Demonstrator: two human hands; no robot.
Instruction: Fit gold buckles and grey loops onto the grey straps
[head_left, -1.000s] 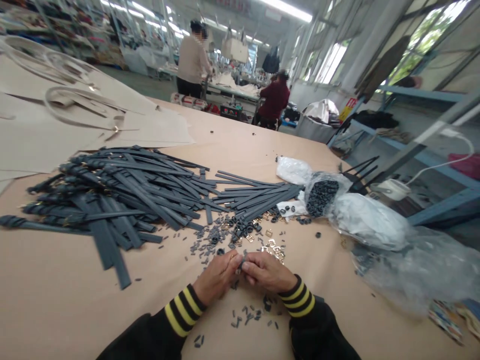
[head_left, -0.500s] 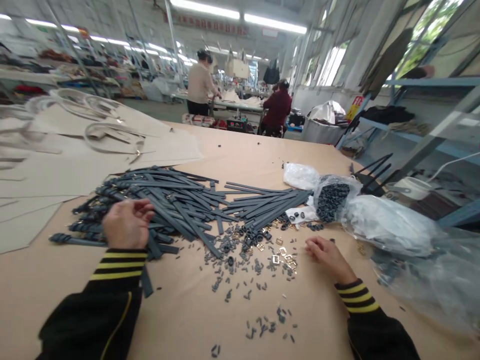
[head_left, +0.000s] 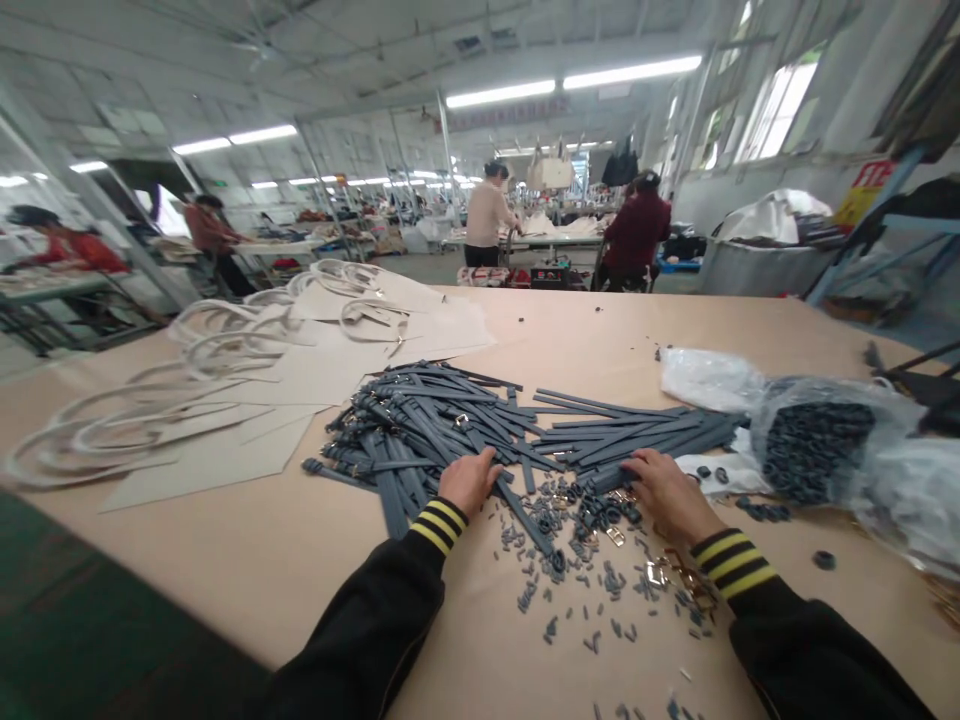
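Observation:
My left hand (head_left: 471, 482) is closed at the right edge of a heap of dark grey straps (head_left: 420, 420). Its thumb and fingers pinch a strap (head_left: 525, 518) that has a gold buckle at its far end and a dark loop near its close end. Over at the second bunch of flat grey straps (head_left: 637, 432), my right hand (head_left: 669, 492) has its fingers closed on the end of one strap (head_left: 606, 477). Small grey bits (head_left: 611, 580), dark loops (head_left: 600, 510) and gold buckles (head_left: 658, 572) lie scattered between and below my hands.
A clear plastic bag of dark loops (head_left: 817, 440) stands at the right, beside other plastic bags (head_left: 712, 378). Beige panels with handles (head_left: 277, 400) cover the table's left part. Beyond the table (head_left: 360, 585), people (head_left: 487, 215) work at other tables.
The view has swung left. My left hand has moved right from over the heap to a strap at its edge. My right hand has reached forward to the strap ends.

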